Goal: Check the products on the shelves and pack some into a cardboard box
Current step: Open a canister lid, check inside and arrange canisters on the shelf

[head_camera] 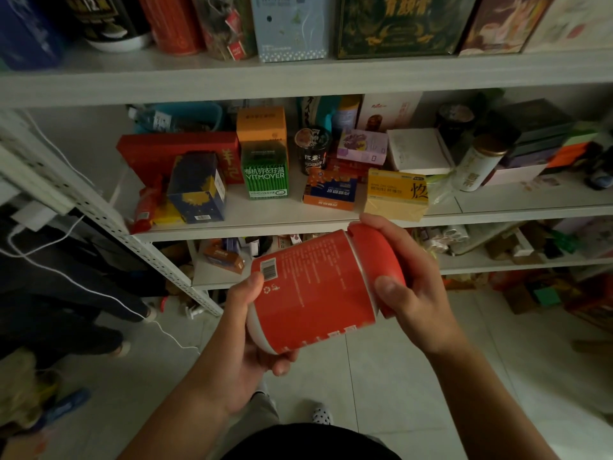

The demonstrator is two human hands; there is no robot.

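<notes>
View: one wide-angle camera on the person's head
Facing: forward and down, at the shelves (298,81) and tiled floor (398,376)
Nearness: close over left hand (252,340), right hand (421,280) and red canister (315,287)

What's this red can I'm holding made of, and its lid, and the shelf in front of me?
The can is probably paperboard with a matte printed wrap; the barcode and text sit flat, with no metallic glint. The lid is likely plastic, smooth with a soft sheen and a rounded edge. The shelf looks like painted metal, light grey, on a perforated post.
</notes>
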